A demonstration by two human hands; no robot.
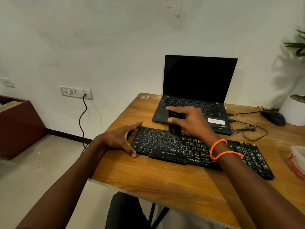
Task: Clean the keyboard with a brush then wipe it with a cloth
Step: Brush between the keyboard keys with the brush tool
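Note:
A black keyboard lies slanted on the wooden table, its right-hand keys speckled with pale dust. My right hand grips a black brush, blurred, with its bristles down on the keyboard's upper left rows. My left hand holds the keyboard's left end, fingers along the far corner and thumb at the near corner. No cloth is in view.
An open black laptop stands just behind the keyboard. A black mouse with cables and a white plant pot sit at the right rear. A clear container with red clips is at the right edge. The table's left edge runs near my left wrist.

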